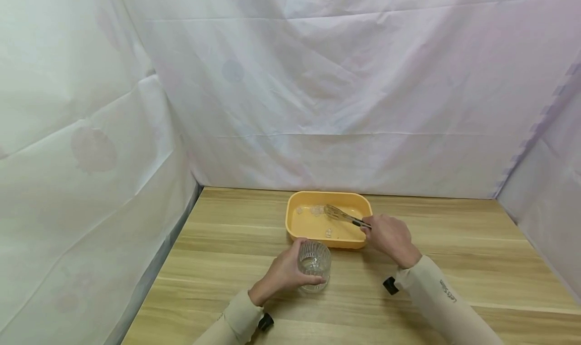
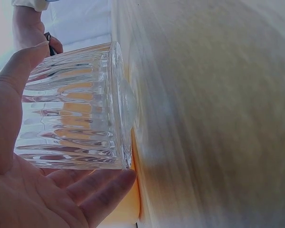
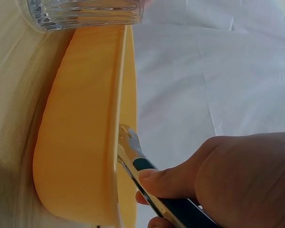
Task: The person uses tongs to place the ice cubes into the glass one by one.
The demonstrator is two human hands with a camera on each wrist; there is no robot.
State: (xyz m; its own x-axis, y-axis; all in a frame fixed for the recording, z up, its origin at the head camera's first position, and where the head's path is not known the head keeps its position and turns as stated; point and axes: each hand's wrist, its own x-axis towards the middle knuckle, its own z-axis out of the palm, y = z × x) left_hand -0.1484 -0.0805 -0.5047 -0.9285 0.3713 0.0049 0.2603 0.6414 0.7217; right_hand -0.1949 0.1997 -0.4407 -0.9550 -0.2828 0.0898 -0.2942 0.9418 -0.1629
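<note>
My left hand [image 1: 287,270] grips a clear ribbed glass [image 1: 314,264] on the near side of a yellow basin. In the left wrist view the thumb lies on one side of the glass [image 2: 76,109] and the fingers on the other. My right hand [image 1: 389,236] holds metal tongs [image 1: 340,214] with dark grips, pinched between thumb and fingers. The tongs' heads reach down inside the yellow basin [image 1: 299,239], among small clear ice-like pieces [image 1: 316,210]. In the right wrist view the basin's wall hides the tips of the tongs [image 3: 142,164].
The wooden table [image 1: 218,264] carries the basin near its back edge. A white cloth [image 1: 317,82] hangs behind the table, with more cloth at left and right. Black straps [image 1: 390,285] hang at both wrists.
</note>
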